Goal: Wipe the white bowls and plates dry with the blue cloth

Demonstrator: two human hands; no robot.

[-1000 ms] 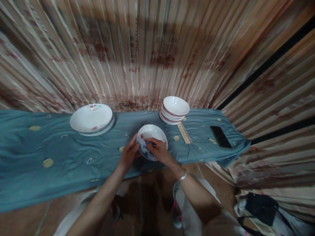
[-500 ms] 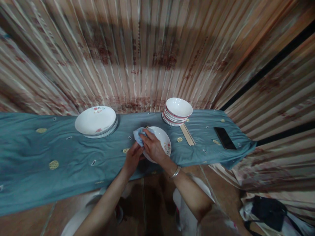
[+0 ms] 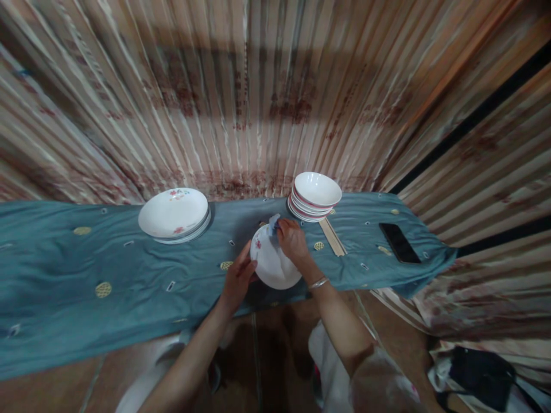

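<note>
Plate, white with floral print, held between both hands over the front part of a teal patterned tablecloth.
Left hand gripping the left rim; right hand pinching a light-blue cloth at the far rim. Even wiping likely calls for a firm left hold, light pressure and gradual turning. Beyond: red-banded white bowls, stacked; wooden chopsticks beside them; stacked floral plates, left; black smartphone, far right.

The table (teal-draped) bears plates, bowls; also chopsticks, phone.
</note>
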